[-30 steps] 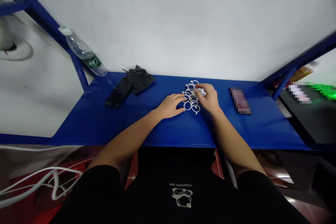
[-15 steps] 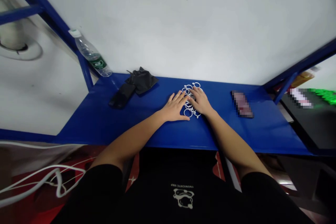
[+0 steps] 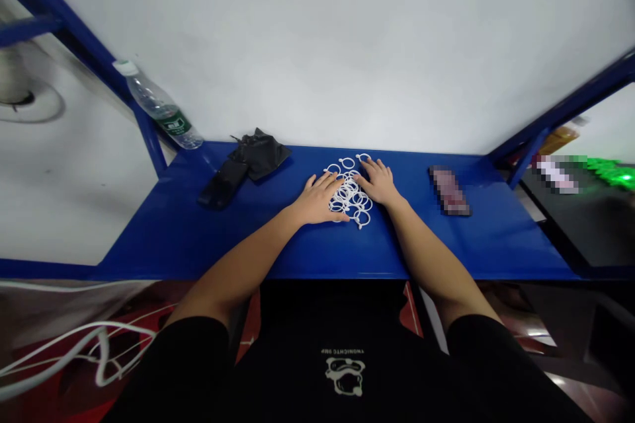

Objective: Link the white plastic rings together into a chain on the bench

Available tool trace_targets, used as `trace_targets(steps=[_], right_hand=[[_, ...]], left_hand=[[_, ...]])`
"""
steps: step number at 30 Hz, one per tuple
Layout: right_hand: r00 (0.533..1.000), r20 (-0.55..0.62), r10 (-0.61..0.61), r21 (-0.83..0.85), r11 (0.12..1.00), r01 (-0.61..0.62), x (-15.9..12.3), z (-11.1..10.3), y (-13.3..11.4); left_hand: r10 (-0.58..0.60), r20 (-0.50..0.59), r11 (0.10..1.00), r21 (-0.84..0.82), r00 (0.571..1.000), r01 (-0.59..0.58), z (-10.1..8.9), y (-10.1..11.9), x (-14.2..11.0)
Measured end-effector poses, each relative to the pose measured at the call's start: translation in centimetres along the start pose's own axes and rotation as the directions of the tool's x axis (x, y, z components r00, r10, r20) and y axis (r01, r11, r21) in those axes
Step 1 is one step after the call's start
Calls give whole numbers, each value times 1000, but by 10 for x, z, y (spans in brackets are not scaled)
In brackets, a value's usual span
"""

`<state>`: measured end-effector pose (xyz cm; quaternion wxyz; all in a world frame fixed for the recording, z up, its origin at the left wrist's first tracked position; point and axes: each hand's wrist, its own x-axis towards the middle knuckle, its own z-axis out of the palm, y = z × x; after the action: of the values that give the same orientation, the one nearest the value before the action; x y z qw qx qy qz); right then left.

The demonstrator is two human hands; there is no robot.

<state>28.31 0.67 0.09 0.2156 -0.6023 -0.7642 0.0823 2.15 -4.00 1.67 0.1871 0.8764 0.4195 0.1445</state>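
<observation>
A heap of several white plastic rings (image 3: 350, 195) lies spread on the blue table (image 3: 208, 238), near the middle toward the back. My left hand (image 3: 317, 199) lies flat at the left side of the heap, fingers stretched out and touching the rings. My right hand (image 3: 379, 183) rests flat at the right side of the heap, fingers spread on the rings. Neither hand grips anything.
A clear water bottle (image 3: 159, 106) leans at the back left by a blue frame post. A black phone (image 3: 223, 182) and a black crumpled cloth (image 3: 262, 151) lie left of the rings. Another phone (image 3: 449, 191) lies to the right. White cables (image 3: 74, 350) hang at lower left.
Both hands have flattened and spread apart over the rings. The rings, bunched under the fingers before, now lie spread wider between the hands.
</observation>
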Motion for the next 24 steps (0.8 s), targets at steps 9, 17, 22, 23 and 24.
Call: trace_targets(steps=[9, 17, 22, 23, 24], right_hand=[[953, 159, -257, -10, 965, 262, -27, -8, -42], [905, 195, -377, 100, 926, 364, -26, -10, -48], [907, 177, -381, 112, 924, 366, -25, -13, -44], [910, 173, -378, 113, 925, 362, -24, -14, -43], [912, 168, -374, 114, 926, 359, -24, -14, -43]], left_hand=[[15, -119, 1000, 7, 993, -15, -7, 1, 0], [-46, -44, 999, 12, 998, 46, -6, -2, -1], [2, -103, 1000, -18, 995, -4, -8, -4, 0], [13, -119, 999, -31, 993, -17, -8, -4, 0], [26, -132, 998, -48, 991, -33, -9, -4, 0]])
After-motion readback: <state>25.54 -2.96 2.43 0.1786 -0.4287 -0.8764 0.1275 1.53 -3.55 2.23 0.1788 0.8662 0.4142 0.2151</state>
